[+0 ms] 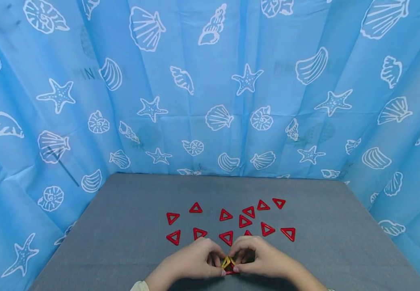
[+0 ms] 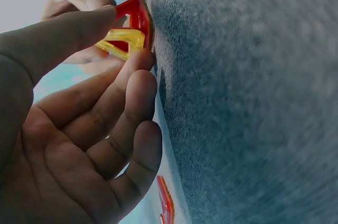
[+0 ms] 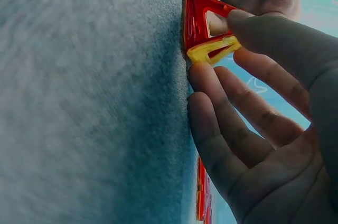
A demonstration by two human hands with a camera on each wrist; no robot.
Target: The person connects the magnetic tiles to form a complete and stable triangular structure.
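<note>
Near the table's front edge, my left hand (image 1: 191,260) and right hand (image 1: 262,256) meet at a small pyramid-like build of triangular frame tiles. One red tile (image 1: 229,272) lies at its base, and yellow tiles (image 1: 226,263) lean up from it. In the left wrist view, the left thumb and a fingertip pinch the build across its red tile (image 2: 140,18) and yellow tile (image 2: 127,36). The right wrist view has the right thumb on a raised red tile (image 3: 198,20), with a fingertip under the yellow tile (image 3: 203,54). Fingers partly hide the build.
Several loose red triangle tiles lie flat beyond the hands, among them one at the left (image 1: 174,237), one in the middle (image 1: 226,238) and one at the right (image 1: 288,233). Grey cloth (image 1: 122,226) covers the table. A blue shell-print curtain (image 1: 210,93) hangs behind and at both sides.
</note>
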